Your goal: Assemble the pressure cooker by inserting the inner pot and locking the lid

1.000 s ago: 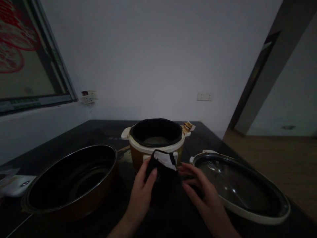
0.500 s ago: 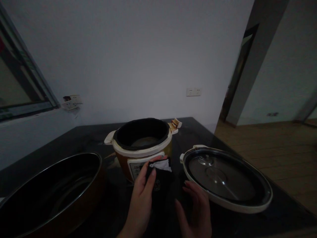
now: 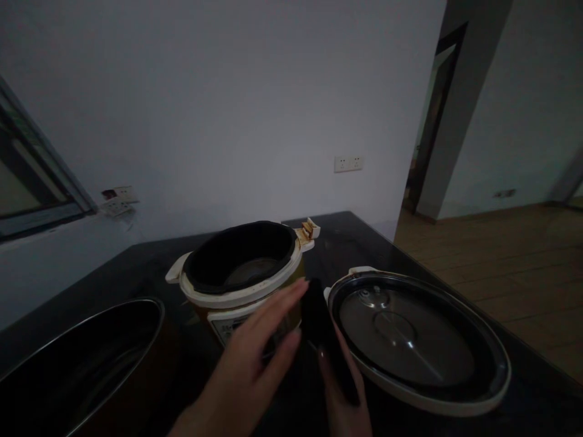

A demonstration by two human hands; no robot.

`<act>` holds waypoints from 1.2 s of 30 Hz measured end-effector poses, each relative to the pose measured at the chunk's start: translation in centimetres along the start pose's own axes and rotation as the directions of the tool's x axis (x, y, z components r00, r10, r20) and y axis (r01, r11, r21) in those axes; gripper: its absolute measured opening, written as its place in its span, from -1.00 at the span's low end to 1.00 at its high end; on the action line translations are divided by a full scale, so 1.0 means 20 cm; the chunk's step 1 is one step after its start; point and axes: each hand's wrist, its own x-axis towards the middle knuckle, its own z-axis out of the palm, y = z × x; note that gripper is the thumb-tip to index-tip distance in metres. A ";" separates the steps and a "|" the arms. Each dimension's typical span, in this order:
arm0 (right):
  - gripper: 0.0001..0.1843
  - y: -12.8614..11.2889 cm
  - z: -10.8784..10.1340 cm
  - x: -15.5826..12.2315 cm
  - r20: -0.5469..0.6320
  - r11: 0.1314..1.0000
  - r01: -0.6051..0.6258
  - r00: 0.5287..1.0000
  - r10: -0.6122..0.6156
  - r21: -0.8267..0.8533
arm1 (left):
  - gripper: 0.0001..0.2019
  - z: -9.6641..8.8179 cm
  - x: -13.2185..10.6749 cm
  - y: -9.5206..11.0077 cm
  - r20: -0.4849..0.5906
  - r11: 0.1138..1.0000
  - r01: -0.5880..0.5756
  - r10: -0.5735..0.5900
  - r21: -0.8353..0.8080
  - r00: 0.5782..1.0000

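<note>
A slim dark object [image 3: 328, 343], perhaps a pouch or phone, is held edge-on in my right hand [image 3: 342, 394], whose fingers wrap under it near the bottom of the view. My left hand [image 3: 248, 370] is raised beside it with fingers stretched out and apart, holding nothing. Both hands are in front of an open cream and orange cooker [image 3: 237, 273] with a black inner pot. A large oval glass lid [image 3: 416, 334] with a white rim lies to the right of my hands.
A big dark oval pot [image 3: 77, 370] sits at the left on the black table [image 3: 364, 243]. A small tan item [image 3: 310, 227] lies behind the cooker. Wall sockets [image 3: 348, 162] are on the white wall; a doorway and wooden floor are at the right.
The dark object passed from my left hand to my right and turned edge-on, hiding its white part. My left hand let go and spread. The view swung right.
</note>
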 end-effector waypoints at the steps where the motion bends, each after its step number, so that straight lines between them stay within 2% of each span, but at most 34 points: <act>1: -0.45 0.00 0.01 0.01 -0.027 0.998 -0.052 0.998 0.053 0.035 | -0.58 -0.05 0.04 -0.02 -0.070 0.989 -0.042 0.052 0.139 0.996; 3: -0.46 0.00 0.03 0.05 -0.064 0.988 -0.118 0.990 0.125 0.100 | -0.63 -0.12 0.12 -0.09 -0.170 0.930 -0.052 0.121 0.363 0.978; 4: -0.45 -0.02 0.05 0.08 -0.083 0.982 -0.136 0.986 0.147 0.128 | -0.64 -0.15 0.16 -0.12 -0.188 0.894 -0.034 0.131 0.446 0.973; 7: -0.39 -0.08 0.11 0.21 -0.158 0.952 -0.212 0.956 0.249 0.221 | -0.64 -0.17 0.23 -0.22 -0.142 0.804 0.042 0.054 0.593 0.988; 9: -0.34 -0.13 0.15 0.30 -0.184 0.950 -0.218 0.948 0.261 0.224 | -0.66 -0.16 0.25 -0.25 -0.096 0.762 0.081 -0.025 0.642 0.995; 14: -0.10 -0.23 0.21 0.39 0.008 0.982 -0.126 0.992 0.126 0.144 | -0.69 -0.16 0.26 -0.25 -0.040 0.725 0.102 -0.103 0.681 0.994; 17: -0.18 -0.24 0.20 0.39 0.053 0.975 -0.122 0.992 0.114 0.183 | -0.70 -0.18 0.25 -0.25 -0.002 0.718 0.073 -0.100 0.693 0.995; 19: -0.27 -0.23 0.19 0.41 0.011 0.960 -0.130 0.991 0.132 0.248 | -0.70 -0.18 0.25 -0.24 0.027 0.702 0.055 -0.105 0.710 0.994; 21: -0.35 -0.21 0.21 0.44 -0.111 0.963 -0.097 0.985 0.128 0.252 | -0.70 -0.17 0.25 -0.23 0.064 0.669 0.034 -0.121 0.743 0.991; 24: -0.50 -0.17 0.30 0.51 -0.332 0.995 0.018 0.943 0.015 0.095 | -0.70 -0.16 0.25 -0.21 0.101 0.601 0.008 -0.147 0.799 0.984; 26: -0.50 -0.15 0.37 0.54 -0.401 0.996 0.073 0.915 -0.049 0.045 | -0.70 -0.16 0.24 -0.21 0.108 0.577 -0.008 -0.138 0.817 0.985; 29: -0.42 -0.13 0.42 0.58 -0.388 0.989 0.107 0.920 -0.062 0.098 | -0.70 -0.16 0.23 -0.22 0.109 0.562 -0.035 -0.099 0.826 0.989; 32: -0.37 -0.12 0.42 0.60 -0.344 0.986 0.105 0.937 -0.054 0.133 | -0.70 -0.16 0.22 -0.23 0.109 0.538 -0.062 -0.055 0.841 0.993; 36: -0.35 -0.04 0.42 0.60 -0.395 0.973 0.034 0.917 0.060 0.227 | -0.70 -0.16 0.22 -0.24 0.109 0.516 -0.093 -0.002 0.851 0.994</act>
